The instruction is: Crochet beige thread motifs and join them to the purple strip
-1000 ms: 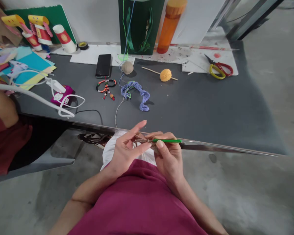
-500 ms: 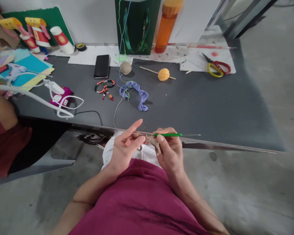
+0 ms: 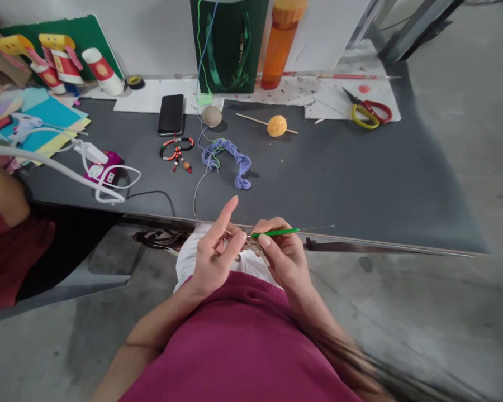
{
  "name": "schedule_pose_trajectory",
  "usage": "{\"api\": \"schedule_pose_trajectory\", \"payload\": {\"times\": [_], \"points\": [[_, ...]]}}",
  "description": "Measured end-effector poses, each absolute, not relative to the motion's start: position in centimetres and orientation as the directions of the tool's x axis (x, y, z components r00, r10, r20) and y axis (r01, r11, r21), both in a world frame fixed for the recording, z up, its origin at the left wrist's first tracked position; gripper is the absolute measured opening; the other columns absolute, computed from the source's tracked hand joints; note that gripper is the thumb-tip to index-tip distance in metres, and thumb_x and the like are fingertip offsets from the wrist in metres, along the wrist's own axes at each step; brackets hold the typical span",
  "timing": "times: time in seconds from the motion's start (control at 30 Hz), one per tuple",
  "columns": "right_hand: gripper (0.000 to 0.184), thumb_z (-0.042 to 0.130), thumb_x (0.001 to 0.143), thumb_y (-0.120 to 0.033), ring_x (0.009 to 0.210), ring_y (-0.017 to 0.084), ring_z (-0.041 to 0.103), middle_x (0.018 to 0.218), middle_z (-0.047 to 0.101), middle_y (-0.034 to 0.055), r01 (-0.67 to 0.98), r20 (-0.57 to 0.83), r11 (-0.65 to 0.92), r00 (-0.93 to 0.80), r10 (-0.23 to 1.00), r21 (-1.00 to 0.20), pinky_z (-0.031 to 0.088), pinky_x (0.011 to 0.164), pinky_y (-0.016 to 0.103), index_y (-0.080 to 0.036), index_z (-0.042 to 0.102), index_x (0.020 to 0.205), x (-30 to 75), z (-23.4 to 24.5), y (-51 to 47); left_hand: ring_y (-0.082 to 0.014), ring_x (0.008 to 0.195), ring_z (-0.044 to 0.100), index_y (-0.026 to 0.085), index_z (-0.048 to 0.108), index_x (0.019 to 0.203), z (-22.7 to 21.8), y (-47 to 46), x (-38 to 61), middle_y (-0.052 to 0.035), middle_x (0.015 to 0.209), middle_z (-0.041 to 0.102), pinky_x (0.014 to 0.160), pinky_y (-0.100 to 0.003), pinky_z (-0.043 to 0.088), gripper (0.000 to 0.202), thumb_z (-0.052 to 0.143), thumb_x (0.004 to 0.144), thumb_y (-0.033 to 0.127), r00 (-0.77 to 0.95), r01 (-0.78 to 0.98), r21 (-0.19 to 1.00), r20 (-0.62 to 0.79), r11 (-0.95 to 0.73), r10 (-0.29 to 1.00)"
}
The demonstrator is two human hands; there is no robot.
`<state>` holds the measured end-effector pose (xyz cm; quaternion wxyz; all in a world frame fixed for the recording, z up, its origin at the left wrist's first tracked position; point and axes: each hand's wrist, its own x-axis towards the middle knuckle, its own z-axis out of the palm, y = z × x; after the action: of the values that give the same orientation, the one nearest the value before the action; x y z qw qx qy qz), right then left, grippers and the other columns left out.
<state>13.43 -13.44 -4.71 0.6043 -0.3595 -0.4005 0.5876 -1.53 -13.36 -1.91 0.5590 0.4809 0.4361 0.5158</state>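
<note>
My right hand point(image 3: 287, 257) is closed around the green handle of a crochet hook point(image 3: 279, 232), whose thin metal end sticks out to the right. Against my belly, below the table edge, my left hand point(image 3: 213, 254) pinches a small beige crochet piece point(image 3: 257, 248) between thumb and fingers, its index finger raised with yarn across it. Part of the piece is hidden by the fingers of both hands. A grey-beige strand of yarn point(image 3: 195, 195) runs from my left hand up over the table, towards a yarn ball point(image 3: 212, 116).
Blue crochet work point(image 3: 238, 159) lies beyond my hands. Around it are a beaded bracelet point(image 3: 176, 149), a phone point(image 3: 171, 114), an orange yarn ball point(image 3: 276, 126) on a stick and scissors point(image 3: 371, 113). A dark green bag point(image 3: 230, 50) and orange bottle point(image 3: 279, 50) stand behind. A person point(image 3: 4, 234) sits at left.
The hook has moved left and tilted slightly, its front end now closer to my left fingertips. My left index finger has risen, with the yarn stretched off it.
</note>
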Motion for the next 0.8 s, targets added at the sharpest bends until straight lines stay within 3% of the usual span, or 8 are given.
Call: {"api": "schedule_pose_trajectory", "payload": {"times": [0.13, 0.27, 0.5, 0.63, 0.8], "points": [[0.033, 0.084, 0.089, -0.040, 0.064, 0.012, 0.067, 0.079, 0.072, -0.0039, -0.484, 0.039, -0.034, -0.139, 0.989, -0.874, 0.058, 0.061, 0.025, -0.032, 0.074, 0.119, 13.4, -3.9, -13.5, -0.0127, 0.065, 0.054, 0.031, 0.064, 0.150, -2.5, -13.3, -1.4, 0.0019, 0.076, 0.068, 0.063, -0.025, 0.049, 0.059, 0.075, 0.094, 0.044, -0.017, -0.093, 0.993, 0.067, -0.068, 0.998], [0.040, 0.090, 0.084, -0.031, 0.063, 0.014, 0.073, 0.073, 0.074, -0.0049, -0.485, 0.013, -0.079, -0.183, 0.983, -0.871, 0.063, 0.064, 0.027, -0.031, 0.073, 0.119, 13.4, -3.8, -13.4, -0.0106, 0.062, 0.054, 0.034, 0.063, 0.150, -3.1, -13.2, -1.2, 0.0040, 0.076, 0.067, 0.061, -0.023, 0.050, 0.060, 0.077, 0.093, 0.045, -0.097, -0.153, 0.984, 0.078, -0.092, 0.992], [0.037, 0.098, 0.070, -0.044, 0.058, 0.014, 0.069, 0.069, 0.070, -0.0031, -0.419, -0.093, -0.158, -0.172, 0.981, -0.894, 0.061, 0.058, 0.029, -0.024, 0.074, 0.089, 13.2, -4.6, -13.2, -0.0101, 0.062, 0.053, 0.032, 0.068, 0.145, -3.5, -13.4, -0.5, 0.0041, 0.073, 0.063, 0.064, -0.021, 0.050, 0.053, 0.074, 0.095, 0.048, -0.197, -0.150, 0.981, 0.095, -0.126, 0.976], [0.040, 0.093, 0.074, -0.053, 0.049, 0.010, 0.056, 0.056, 0.062, -0.0037, -0.429, -0.144, -0.212, -0.187, 0.972, -0.878, 0.050, 0.050, 0.025, -0.021, 0.071, 0.071, 13.2, -4.5, -12.8, -0.0087, 0.057, 0.044, 0.035, 0.072, 0.141, -4.0, -13.4, -0.7, 0.0044, 0.072, 0.061, 0.056, -0.021, 0.043, 0.048, 0.076, 0.094, 0.046, -0.189, -0.145, 0.978, 0.120, -0.149, 0.975], [0.049, 0.090, 0.075, -0.058, 0.042, 0.008, 0.042, 0.046, 0.051, -0.0065, -0.452, -0.183, -0.288, -0.263, 0.947, -0.844, 0.036, 0.043, 0.024, -0.021, 0.063, 0.061, 13.8, -4.6, -12.4, -0.0099, 0.059, 0.043, 0.035, 0.068, 0.146, -4.5, -13.3, -0.9, 0.0040, 0.073, 0.060, 0.056, -0.023, 0.044, 0.060, 0.080, 0.089, 0.051, -0.201, -0.196, 0.979, 0.022, -0.063, 0.979]]}}
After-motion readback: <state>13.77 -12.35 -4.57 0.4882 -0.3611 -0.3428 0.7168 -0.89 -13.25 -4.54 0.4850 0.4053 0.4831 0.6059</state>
